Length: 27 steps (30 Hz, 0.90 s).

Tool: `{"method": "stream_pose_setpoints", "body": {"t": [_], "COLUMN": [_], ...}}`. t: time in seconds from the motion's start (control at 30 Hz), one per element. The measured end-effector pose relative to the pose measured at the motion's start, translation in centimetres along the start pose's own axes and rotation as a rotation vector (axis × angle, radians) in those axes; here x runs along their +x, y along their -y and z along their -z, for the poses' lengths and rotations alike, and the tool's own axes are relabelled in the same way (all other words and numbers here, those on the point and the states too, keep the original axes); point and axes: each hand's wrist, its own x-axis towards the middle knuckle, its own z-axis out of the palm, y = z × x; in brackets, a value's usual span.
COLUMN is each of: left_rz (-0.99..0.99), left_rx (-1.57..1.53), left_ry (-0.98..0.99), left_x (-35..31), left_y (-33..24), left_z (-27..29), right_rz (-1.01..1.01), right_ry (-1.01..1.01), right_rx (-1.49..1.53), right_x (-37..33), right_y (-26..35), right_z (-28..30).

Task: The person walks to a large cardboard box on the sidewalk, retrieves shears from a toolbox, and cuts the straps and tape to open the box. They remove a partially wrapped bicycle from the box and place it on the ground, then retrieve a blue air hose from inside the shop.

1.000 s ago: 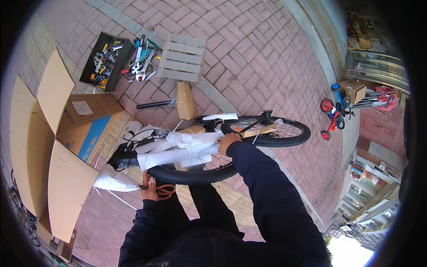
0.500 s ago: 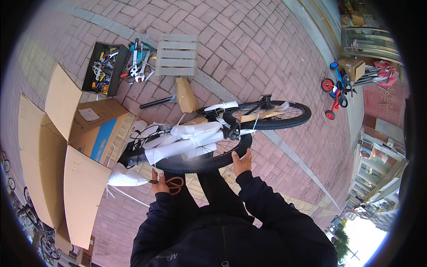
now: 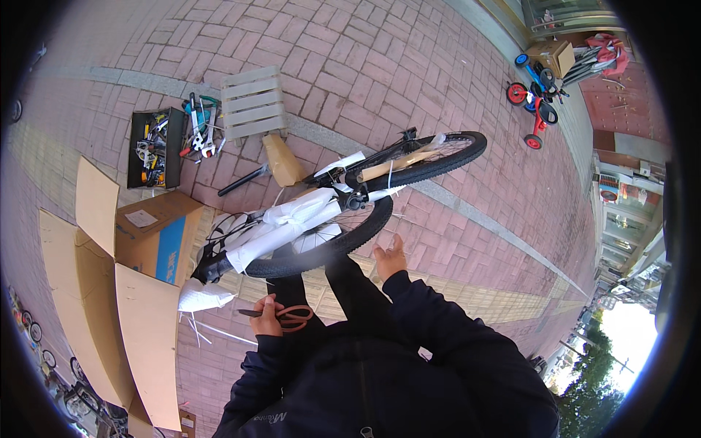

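A partly wrapped bicycle (image 3: 365,191) lies in front of me, its frame tubes bound in white foam wrapping (image 3: 281,223). The near wheel's black tire (image 3: 314,260) curves close to my legs. My left hand (image 3: 269,317) is closed around a pair of scissors (image 3: 295,319); the reddish-brown handle loops stick out to the right, the dark blades to the left. My right hand (image 3: 391,258) is off the tire, just right of it, with fingers apart and nothing in them. Beside the left end of the bicycle is a white padded wrap (image 3: 204,297).
At left stands an opened cardboard box (image 3: 146,328). Beyond it are a toolbox (image 3: 175,150), loose wrenches (image 3: 208,139), a slatted stool (image 3: 253,102), a brown paper-wrapped piece (image 3: 282,162) and a black tube (image 3: 241,181). A small tricycle (image 3: 537,98) stands far right.
My right hand has let go of the tire and drawn back from it. The left hand, with the scissors, has moved away from the white padded wrap. The view has turned somewhat.
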Motion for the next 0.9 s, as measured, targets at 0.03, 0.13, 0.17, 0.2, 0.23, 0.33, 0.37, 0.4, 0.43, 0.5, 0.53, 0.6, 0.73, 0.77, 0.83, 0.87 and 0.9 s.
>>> {"method": "stream_pose_setpoints", "body": {"t": [0.03,0.13,0.17,0.2,0.23,0.33,0.37,0.4,0.43,0.5,0.53,0.6,0.73,0.77,0.83,0.87,0.9], "left_rz": [-0.001,-0.024,-0.031,-0.032,-0.036,-0.092,-0.098,-0.116,-0.127,-0.074,-0.041,-0.084,0.239,0.267,0.278,0.193,0.131], "left_rx": [0.016,0.017,0.022,0.035,0.042,0.084,0.131,0.154,0.185,0.193,0.231,0.277,0.346,0.381,0.481,0.499,0.505], "left_ry": [0.074,0.279,0.348,0.412,0.452,0.599,0.643,0.687,0.730,0.822,0.875,1.040,1.336,1.407,1.419,1.388,1.350], "left_x": [-0.3,-1.1,-1.7,-2.5,-3.4,-5.7,-6.7,-7.8,-9.0,-12.0,-13.4,-16.5,-20.9,-21.0,-20.5,-20.1,-19.6], "left_y": [-1.2,-4.3,-5.1,-5.8,-6.2,-6.8,-6.7,-6.3,-5.7,-4.3,-3.6,-1.9,0.9,1.2,1.3,1.3,1.2], "left_z": [-0.8,-4.8,-6.2,-7.9,-9.7,-16.7,-18.9,-21.4,-23.9,-28.5,-31.1,-36.2,-43.9,-45.5,-48.8,-50.2,-51.9], "right_rz": [0.093,0.059,0.130,0.193,0.222,0.176,0.354,0.342,0.335,0.245,0.151,0.160,0.160,0.147,0.134,0.152,0.164], "right_ry": [0.047,0.567,0.690,0.799,0.911,1.177,1.163,1.160,1.163,1.159,1.134,1.040,0.819,0.765,0.753,0.763,0.760], "right_rx": [-0.139,0.061,0.036,0.022,0.101,0.238,0.286,0.315,0.388,0.660,0.883,0.853,0.873,0.928,0.951,0.960,0.913], "right_x": [-1.1,-3.6,-4.4,-5.2,-5.8,-5.5,-5.2,-4.5,-4.0,-3.9,-3.7,-3.0,-1.7,-0.9,2.0,3.8,6.0], "right_y": [0.2,1.7,2.3,2.9,3.4,3.6,3.1,2.1,0.9,-1.7,-2.9,-5.8,-9.3,-9.7,-10.5,-10.6,-10.6], "right_z": [1.2,4.6,5.6,6.6,7.8,12.0,13.8,16.1,18.4,22.7,24.8,30.9,38.7,39.6,41.3,41.7,42.0]}}
